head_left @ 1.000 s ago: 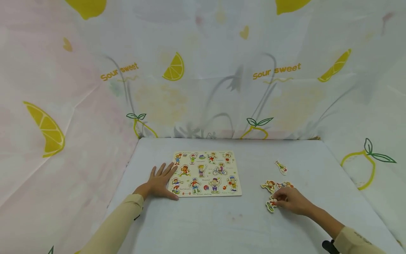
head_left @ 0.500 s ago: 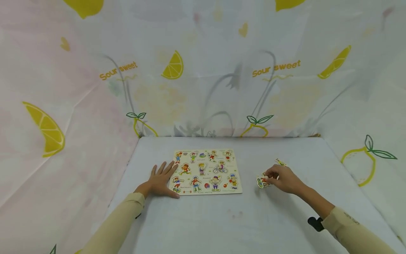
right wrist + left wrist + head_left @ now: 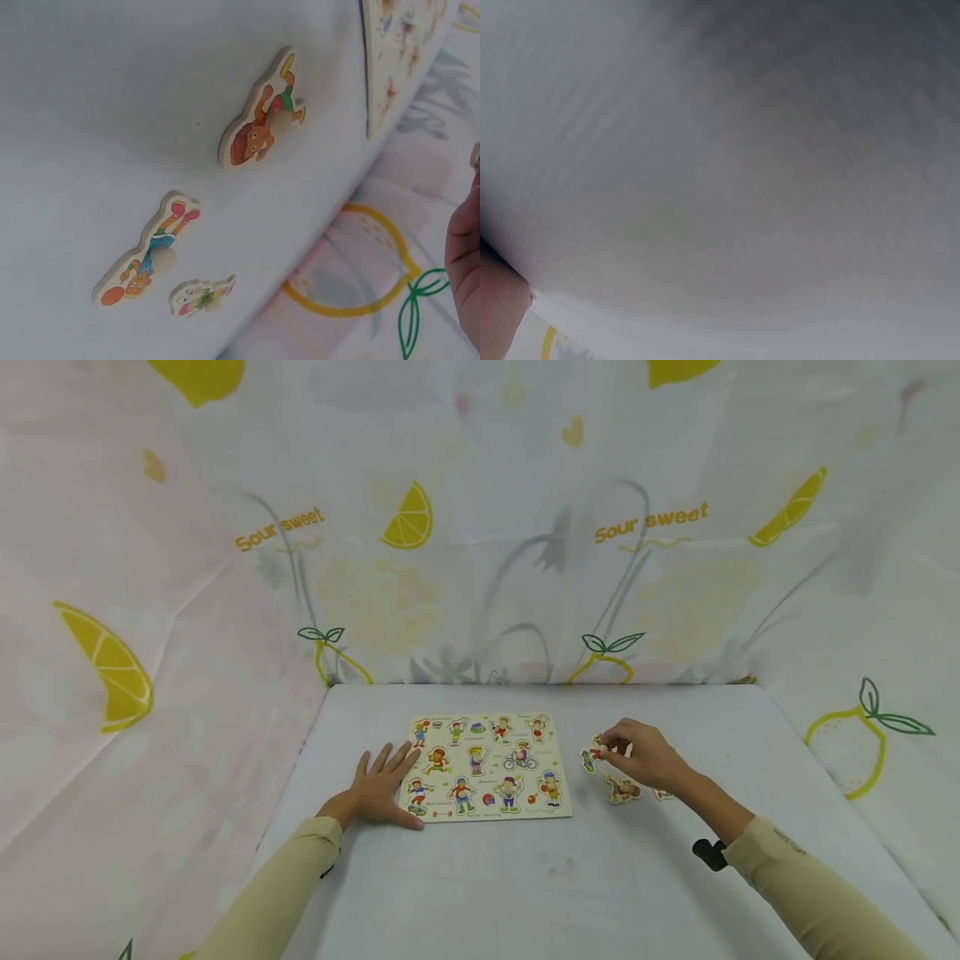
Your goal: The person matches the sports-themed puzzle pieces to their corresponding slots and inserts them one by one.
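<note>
Left hand: [image 3: 378, 791] flat on the table [image 3: 480, 893], fingers spread, fingertips touching the puzzle board's [image 3: 487, 767] left edge.
Right hand: [image 3: 643, 757] raised, pinching a small figure piece [image 3: 590, 758] by its knob.
Loose pieces: one [image 3: 622, 790] just beneath right hand; three visible in the wrist view.
Board: figure pieces seated in its recesses, left of right hand.

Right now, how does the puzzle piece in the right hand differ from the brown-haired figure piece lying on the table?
The small cut-out figure piece is pinched in the right hand above the white table; the brown-haired wooden figure piece lies flat, untouched. The held one sits nearer the wooden puzzle board. Both are cartoon figures.
</note>
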A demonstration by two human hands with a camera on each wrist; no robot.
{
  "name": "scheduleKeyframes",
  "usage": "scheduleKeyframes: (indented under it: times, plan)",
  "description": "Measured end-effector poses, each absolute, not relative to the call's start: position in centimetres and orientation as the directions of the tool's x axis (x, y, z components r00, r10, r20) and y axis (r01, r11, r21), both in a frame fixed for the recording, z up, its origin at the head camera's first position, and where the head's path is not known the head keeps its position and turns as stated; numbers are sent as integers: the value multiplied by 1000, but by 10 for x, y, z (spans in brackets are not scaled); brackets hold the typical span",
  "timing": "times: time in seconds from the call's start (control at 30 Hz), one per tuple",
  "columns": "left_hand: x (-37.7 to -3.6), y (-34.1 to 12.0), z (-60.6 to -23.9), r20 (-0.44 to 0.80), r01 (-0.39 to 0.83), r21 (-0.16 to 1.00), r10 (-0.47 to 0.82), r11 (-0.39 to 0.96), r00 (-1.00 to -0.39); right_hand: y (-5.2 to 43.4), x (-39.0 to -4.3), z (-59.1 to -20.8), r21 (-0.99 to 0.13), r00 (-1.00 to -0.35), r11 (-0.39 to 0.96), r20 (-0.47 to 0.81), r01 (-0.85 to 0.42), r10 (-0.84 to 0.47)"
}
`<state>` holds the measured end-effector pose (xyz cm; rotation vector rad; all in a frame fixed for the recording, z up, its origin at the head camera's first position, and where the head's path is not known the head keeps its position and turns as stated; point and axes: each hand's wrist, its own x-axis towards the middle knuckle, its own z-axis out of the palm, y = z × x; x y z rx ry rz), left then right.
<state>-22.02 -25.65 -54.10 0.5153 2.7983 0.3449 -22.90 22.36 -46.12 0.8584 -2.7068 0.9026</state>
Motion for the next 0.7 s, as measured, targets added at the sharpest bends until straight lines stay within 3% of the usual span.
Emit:
scheduleKeyframes:
  times: [0.27, 0.7]
  plan:
    - [-219, -258, -542, -190, 336, 277, 394, 900, -899, 211, -233, -467, -515, -773, 579, 369, -632, -516]
    - [-229, -265, -565, -173, 334, 251, 382, 909, -908, 198, -232, -476, -554, -781, 556, 368, -620, -505]
